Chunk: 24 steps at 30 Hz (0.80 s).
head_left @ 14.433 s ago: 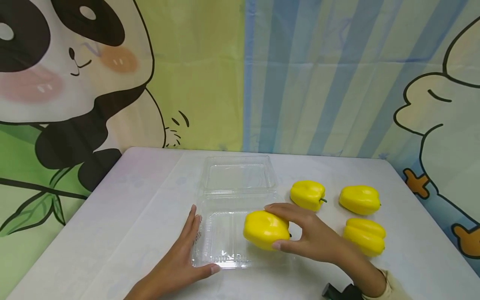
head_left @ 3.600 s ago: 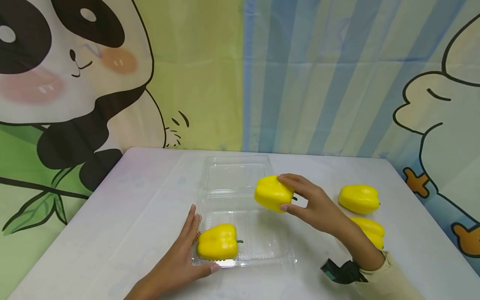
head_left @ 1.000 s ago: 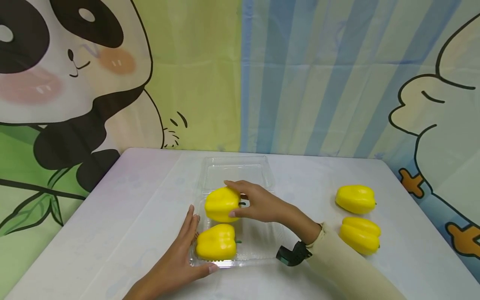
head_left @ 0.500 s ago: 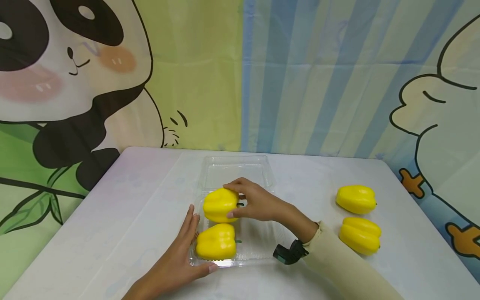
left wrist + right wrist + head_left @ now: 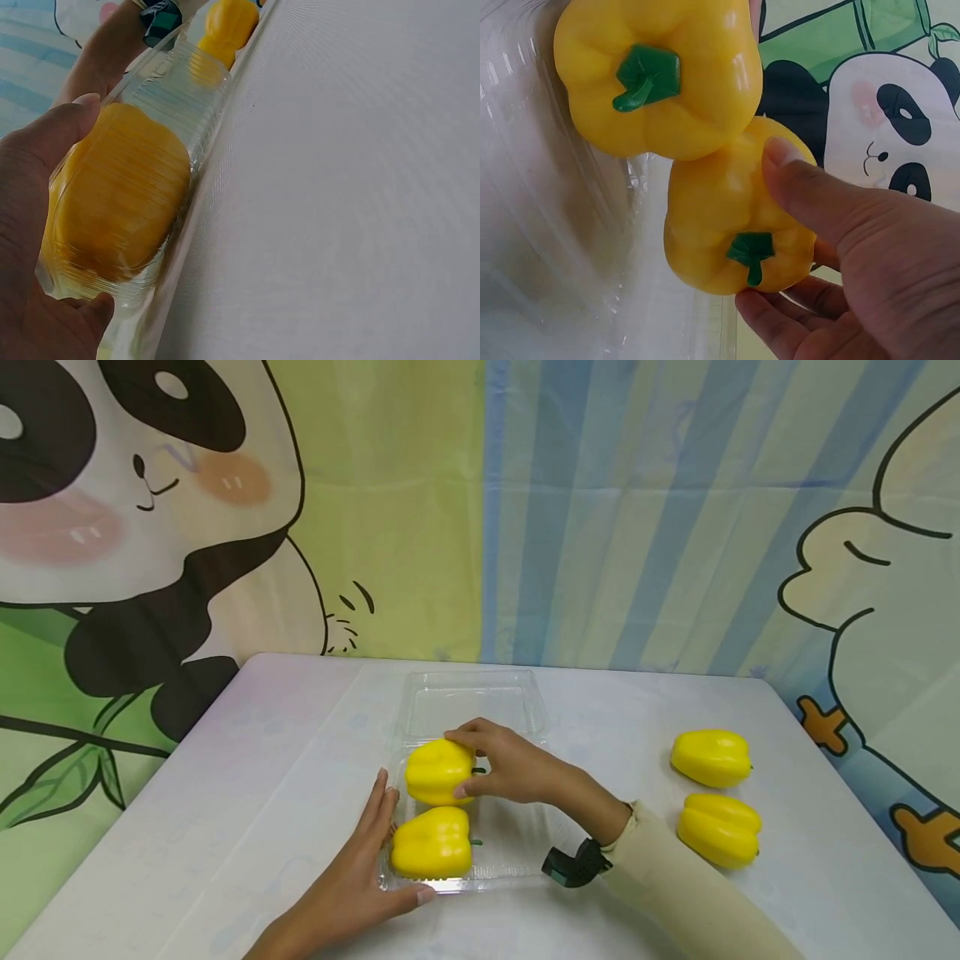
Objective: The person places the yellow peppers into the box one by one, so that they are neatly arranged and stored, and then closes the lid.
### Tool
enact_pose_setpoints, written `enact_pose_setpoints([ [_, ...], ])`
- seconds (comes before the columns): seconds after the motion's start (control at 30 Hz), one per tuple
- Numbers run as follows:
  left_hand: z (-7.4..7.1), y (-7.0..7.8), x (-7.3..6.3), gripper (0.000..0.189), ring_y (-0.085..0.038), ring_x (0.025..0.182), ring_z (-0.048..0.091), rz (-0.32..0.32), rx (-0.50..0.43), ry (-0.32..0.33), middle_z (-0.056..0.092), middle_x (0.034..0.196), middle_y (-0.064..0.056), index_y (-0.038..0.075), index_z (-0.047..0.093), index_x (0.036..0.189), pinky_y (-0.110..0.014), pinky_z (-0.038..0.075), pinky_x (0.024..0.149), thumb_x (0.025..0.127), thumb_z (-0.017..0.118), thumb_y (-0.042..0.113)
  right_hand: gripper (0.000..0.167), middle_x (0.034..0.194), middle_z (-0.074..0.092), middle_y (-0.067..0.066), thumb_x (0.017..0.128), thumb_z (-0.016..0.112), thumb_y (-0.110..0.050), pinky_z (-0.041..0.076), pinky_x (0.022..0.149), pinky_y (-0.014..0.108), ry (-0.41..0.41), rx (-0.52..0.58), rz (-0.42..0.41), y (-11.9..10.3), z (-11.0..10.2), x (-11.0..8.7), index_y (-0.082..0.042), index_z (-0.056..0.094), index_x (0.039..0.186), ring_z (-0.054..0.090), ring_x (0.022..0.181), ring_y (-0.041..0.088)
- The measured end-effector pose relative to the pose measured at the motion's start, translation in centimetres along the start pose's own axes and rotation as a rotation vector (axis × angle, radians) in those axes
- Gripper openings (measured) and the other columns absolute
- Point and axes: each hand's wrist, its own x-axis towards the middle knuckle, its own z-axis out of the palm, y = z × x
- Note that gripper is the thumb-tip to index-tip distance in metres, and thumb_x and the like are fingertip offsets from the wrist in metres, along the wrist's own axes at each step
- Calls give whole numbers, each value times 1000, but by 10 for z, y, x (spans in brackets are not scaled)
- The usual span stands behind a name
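Observation:
A clear plastic clamshell container (image 5: 517, 860) lies with its lid (image 5: 472, 706) folded back. My right hand (image 5: 513, 764) pinches a yellow bell pepper (image 5: 435, 772) between thumb and fingers in the container's left rear part. The right wrist view shows the thumb across this pepper (image 5: 720, 217), its green stem facing the camera. Just in front of it, another yellow bell pepper (image 5: 431, 843) lies in the front left corner. My left hand (image 5: 360, 868), fingers straight and thumb spread, rests against the container's front left corner; the left wrist view shows a pepper (image 5: 124, 187) through the clear wall.
Two more yellow bell peppers (image 5: 711, 758) (image 5: 720, 831) lie on the right side of the white table (image 5: 262, 793). Behind the table hangs a printed cloth (image 5: 405, 510) with a panda. A black wrist camera (image 5: 576, 864) sits under my right wrist.
One pepper went into the front left corner; my right hand has carried a second from the table to behind it. In the last second that pepper has shifted slightly left and down.

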Motion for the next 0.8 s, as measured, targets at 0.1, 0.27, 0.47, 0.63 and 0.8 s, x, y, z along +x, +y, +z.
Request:
enact_pose_setpoints([
  [0.1,0,0,0,120,-33,143,20,0,1,-1,-17,161,8,6,7,156,-60,32,103,74,77,58,70,134,50,9,83,79,-24,52,91,36,-6,-28,-5,-1,1,1,-6,48,143,56,104,17],
  [0.27,1,1,-1,119,-33,142,22,8,-5,2,-17,161,8,6,7,156,-60,33,103,74,78,57,71,133,51,9,82,80,-25,51,92,34,-7,-64,-8,-2,1,1,-5,48,143,55,103,16],
  [0.47,0,2,-1,119,-33,143,20,15,-18,5,-16,161,8,5,9,156,-61,32,103,74,78,56,72,133,52,8,82,80,-28,47,97,32,-19,-118,3,-2,4,3,-7,49,143,53,108,16],
  [0.63,-1,2,-1,120,-33,143,19,9,-13,5,-15,161,7,6,8,156,-61,32,104,74,78,57,73,133,52,7,82,79,-32,46,97,33,-19,-134,4,-4,6,3,-8,49,144,52,109,16],
  [0.8,-1,2,-1,121,-33,143,21,-13,-12,-8,-15,161,6,7,8,156,-61,32,103,72,79,58,72,132,53,9,85,76,-33,50,91,33,-25,-89,-6,-4,4,1,-4,47,144,55,103,16],
])
